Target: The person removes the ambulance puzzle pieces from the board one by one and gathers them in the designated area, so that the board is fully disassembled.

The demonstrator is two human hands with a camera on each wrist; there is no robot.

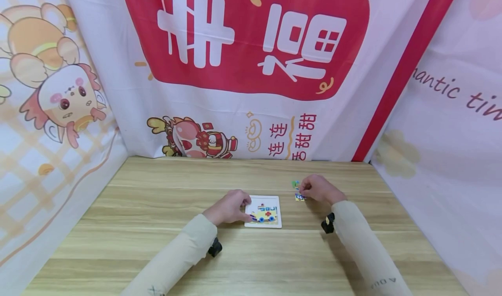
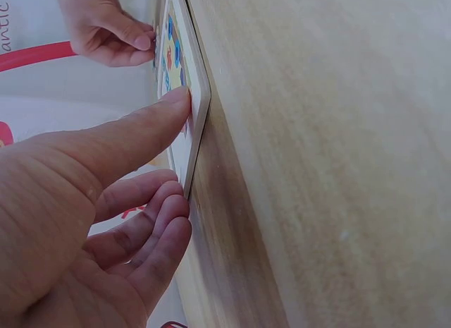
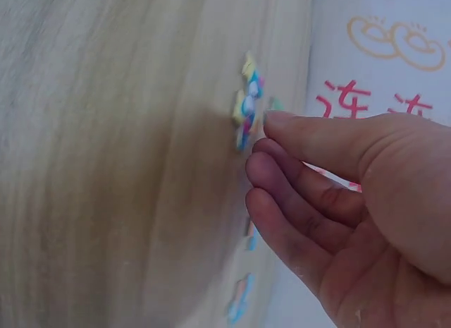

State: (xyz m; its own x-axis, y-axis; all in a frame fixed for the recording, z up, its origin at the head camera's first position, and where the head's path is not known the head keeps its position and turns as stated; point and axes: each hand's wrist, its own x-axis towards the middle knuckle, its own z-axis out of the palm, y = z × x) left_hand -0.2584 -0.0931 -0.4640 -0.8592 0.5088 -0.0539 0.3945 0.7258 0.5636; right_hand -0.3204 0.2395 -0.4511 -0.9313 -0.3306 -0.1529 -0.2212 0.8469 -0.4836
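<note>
White puzzle tray (image 1: 255,201) sits flat on the wood-grain desk (image 1: 274,261), between the two hands. Yellow vehicle picture (image 1: 266,214) fills its lower part; upper left is bare white. Left hand (image 1: 229,206) grips the tray's left edge: thumb on the face, fingers curled at the side. Right hand (image 1: 319,188) is off to the right, thumb and fingertips drawn close at the loose pieces (image 1: 300,197); can't tell if one is pinched.

Risks:
- Pieces look thin and lie flat, so fingertips could skid. Cause: little edge to get under.
- They're bunched; going for one may nudge or flip a neighbour. Right wrist view also shows bluish bits (image 3: 241,300) apart from the cluster, easy to brush.
- Left thumb lies over the picture's edge; too much pressure or drag could shift what's seated there.
- Hold is one-sided, so a push from the right could swivel the tray.
- Right hand covers part of the cluster; a wrong pick is plausible.
</note>
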